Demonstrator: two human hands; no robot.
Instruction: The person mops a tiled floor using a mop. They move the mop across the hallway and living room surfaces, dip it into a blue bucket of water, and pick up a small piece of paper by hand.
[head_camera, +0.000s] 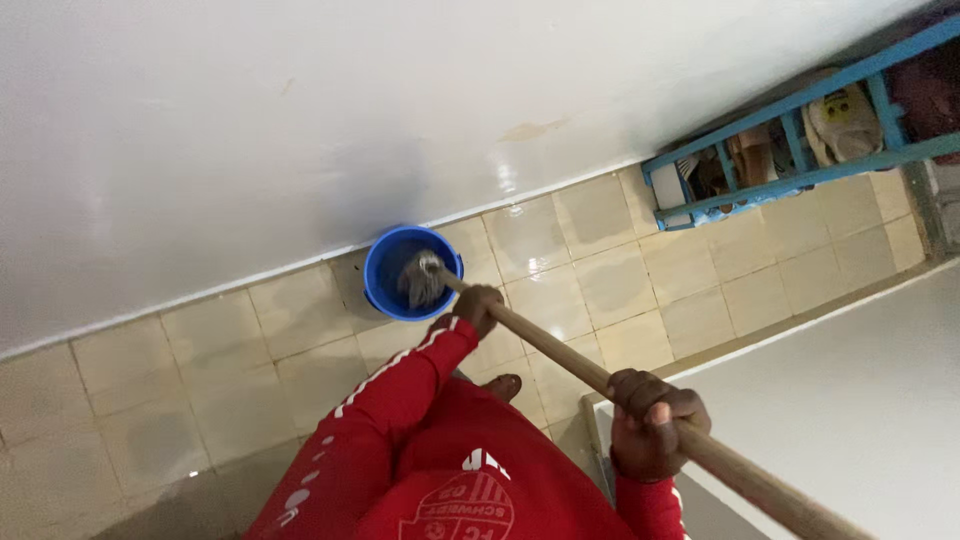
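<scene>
A blue bucket (385, 285) stands on the tiled floor against the white wall. A grey mop head (420, 278) sits inside it. The long wooden mop handle (560, 350) runs from the bucket down to the lower right. My left hand (478, 305), in a red sleeve, is closed around the handle just above the bucket. My right hand (650, 425) grips the same handle further up, near my body.
Beige floor tiles (600, 270) look wet and shiny. A blue slatted rack (790, 110) holding shoes stands at the upper right by the wall. A white surface (860, 400) fills the lower right. My bare foot (500, 385) shows below the bucket.
</scene>
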